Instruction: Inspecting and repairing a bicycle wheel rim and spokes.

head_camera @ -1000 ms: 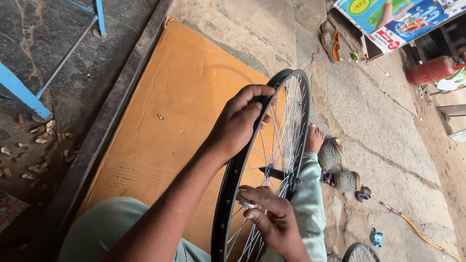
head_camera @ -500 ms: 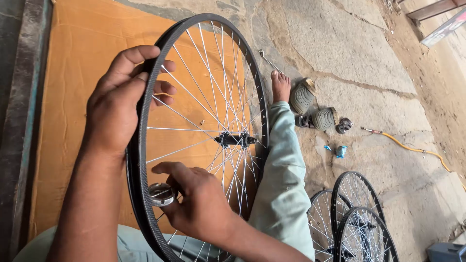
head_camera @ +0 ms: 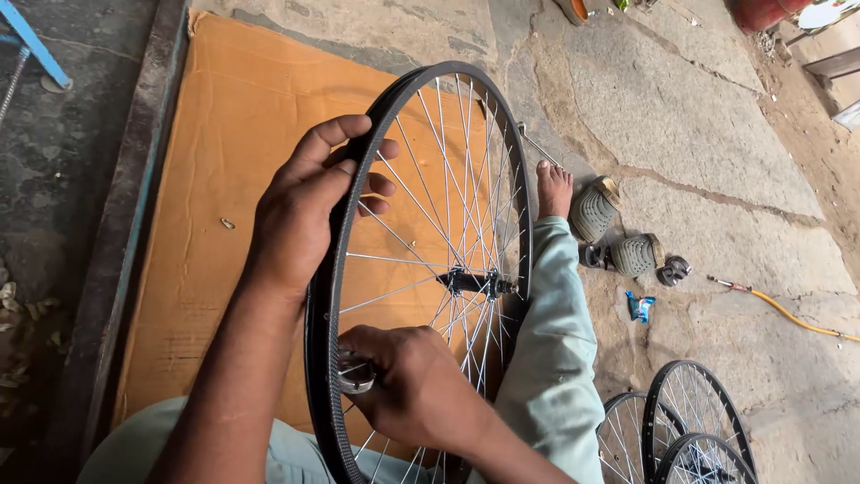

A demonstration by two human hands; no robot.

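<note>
Two surfaces: cardboard sheet (head_camera: 224,179), stone floor (head_camera: 717,116)

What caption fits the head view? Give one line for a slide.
Left hand grips a black spoked bicycle wheel while right hand holds a small metal tool at the rim.

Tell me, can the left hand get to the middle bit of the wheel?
Probably yes. The left hand grips the rim, and the hub sits close, though thin spokes on this side crowd the way in.
</note>
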